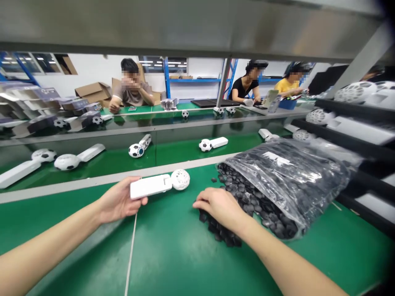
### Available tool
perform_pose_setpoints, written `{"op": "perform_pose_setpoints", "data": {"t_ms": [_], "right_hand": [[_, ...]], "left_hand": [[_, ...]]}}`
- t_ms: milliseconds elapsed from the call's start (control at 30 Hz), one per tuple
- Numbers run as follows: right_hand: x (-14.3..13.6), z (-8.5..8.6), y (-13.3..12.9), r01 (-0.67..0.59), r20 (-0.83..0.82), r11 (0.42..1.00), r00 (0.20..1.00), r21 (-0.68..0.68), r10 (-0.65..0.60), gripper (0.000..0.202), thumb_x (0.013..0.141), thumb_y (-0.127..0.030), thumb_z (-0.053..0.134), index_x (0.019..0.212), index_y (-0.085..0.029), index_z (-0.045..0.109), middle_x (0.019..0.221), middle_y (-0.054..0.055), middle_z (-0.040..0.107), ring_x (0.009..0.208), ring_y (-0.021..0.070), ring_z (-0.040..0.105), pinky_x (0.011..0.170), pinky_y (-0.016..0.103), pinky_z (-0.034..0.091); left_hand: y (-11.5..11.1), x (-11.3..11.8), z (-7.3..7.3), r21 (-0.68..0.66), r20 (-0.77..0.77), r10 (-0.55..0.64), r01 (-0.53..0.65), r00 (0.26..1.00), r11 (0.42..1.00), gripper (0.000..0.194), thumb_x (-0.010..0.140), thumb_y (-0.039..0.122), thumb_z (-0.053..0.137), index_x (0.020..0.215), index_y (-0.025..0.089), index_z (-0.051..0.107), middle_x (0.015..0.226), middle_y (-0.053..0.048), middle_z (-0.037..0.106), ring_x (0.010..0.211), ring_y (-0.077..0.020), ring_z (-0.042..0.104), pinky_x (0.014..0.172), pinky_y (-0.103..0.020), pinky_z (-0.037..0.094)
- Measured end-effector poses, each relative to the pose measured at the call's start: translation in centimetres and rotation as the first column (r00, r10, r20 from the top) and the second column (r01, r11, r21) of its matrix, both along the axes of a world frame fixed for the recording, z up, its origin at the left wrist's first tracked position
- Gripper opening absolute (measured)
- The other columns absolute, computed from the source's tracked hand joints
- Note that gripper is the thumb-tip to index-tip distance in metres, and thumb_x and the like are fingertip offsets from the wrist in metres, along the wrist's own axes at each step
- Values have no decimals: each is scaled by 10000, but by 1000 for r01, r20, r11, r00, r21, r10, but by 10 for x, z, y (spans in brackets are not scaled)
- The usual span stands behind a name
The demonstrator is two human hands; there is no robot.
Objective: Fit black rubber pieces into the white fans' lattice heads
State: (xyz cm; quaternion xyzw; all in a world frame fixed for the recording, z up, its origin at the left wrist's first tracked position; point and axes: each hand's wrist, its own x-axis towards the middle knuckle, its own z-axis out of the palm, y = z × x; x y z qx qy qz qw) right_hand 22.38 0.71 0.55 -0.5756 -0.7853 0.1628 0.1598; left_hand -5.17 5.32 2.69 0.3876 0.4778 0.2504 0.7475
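My left hand [121, 200] is closed around the handle of a white handheld fan [151, 186], held just above the green bench. The fan's round, ball-shaped head [180, 179] points right, and its openwork pattern has no black patches. My right hand [220, 205] rests over a heap of small black patches [226, 238], palm down. Its thumb and fingers are drawn together, and whatever lies between them is hidden. Beside it, a clear plastic bag [296, 176] lies on its side, with many black patches [247, 195] spilling from its mouth.
Beyond the bench edge, several white fans with black-patched heads [205, 144] lie on a green conveyor [173, 154]. Black trays [364, 164] with more fans are stacked at right. Boxes [40, 102] are piled far left. Co-workers [132, 88] sit opposite; a metal shelf [185, 28] hangs overhead.
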Motion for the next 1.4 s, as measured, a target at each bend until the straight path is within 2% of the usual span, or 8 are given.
{"op": "perform_pose_setpoints", "data": {"t_ms": [200,333,433,533,600,933,1233,1400], "right_hand": [[0,-5,2,-33,-49,997,998,66,36,222,813,-361,551,731,-211,693,787,28,633,744,151,584,684,247,424],[0,-9,3,15,-163,999,987,37,-9,105,780,-243,595,843,-190,660,752,16,648,704,142,589,698,248,438],[1,-10,4,109,-238,993,966,35,-98,191,726,-209,644,909,-169,609,698,-1,624,612,125,566,613,235,443],[3,-10,4,88,-275,993,959,83,-62,100,742,-189,622,842,-175,619,693,-3,618,622,120,564,623,236,445],[3,-8,4,37,-270,990,963,137,1,81,771,-163,584,825,-187,640,736,7,626,681,127,575,674,251,447],[-20,-3,-15,-338,-261,874,860,350,438,89,828,-137,518,831,-185,592,831,21,633,804,135,554,747,256,440],[-38,-7,-20,-468,222,756,883,458,413,182,888,-147,370,851,-156,548,799,55,616,746,171,514,614,288,344],[-43,-8,-20,-431,145,745,896,510,419,188,885,-138,370,821,-169,544,782,45,608,741,155,508,631,279,346]], "left_hand": [[-45,-45,-8,-52,-297,-118,107,947,993,463,792,567,381,945,171,565,550,-68,615,305,-95,351,317,-215,281],[-45,-48,7,182,-813,-72,369,578,911,528,719,633,443,962,191,600,820,-91,662,587,-215,572,486,-290,423],[-43,-32,16,360,-929,208,613,307,704,633,701,655,441,1121,192,537,1168,-104,548,988,-338,534,761,-416,446],[-39,-5,12,427,-904,208,765,374,483,802,634,627,553,1303,236,345,1370,-70,356,1218,-322,356,952,-423,350],[-34,15,4,423,-902,114,794,417,436,856,623,563,598,1345,252,260,1396,-56,325,1246,-287,334,973,-382,342],[-22,61,-17,517,-851,130,764,510,386,759,645,465,617,1320,278,324,1230,-52,504,1054,-251,521,825,-324,433],[-21,56,-20,634,-758,110,687,643,355,776,599,559,637,1277,276,386,1245,-32,471,1069,-223,508,859,-303,425],[-24,56,-19,623,-771,118,703,625,344,758,609,555,634,1271,268,400,1223,-28,505,1049,-222,526,849,-306,432]]}}
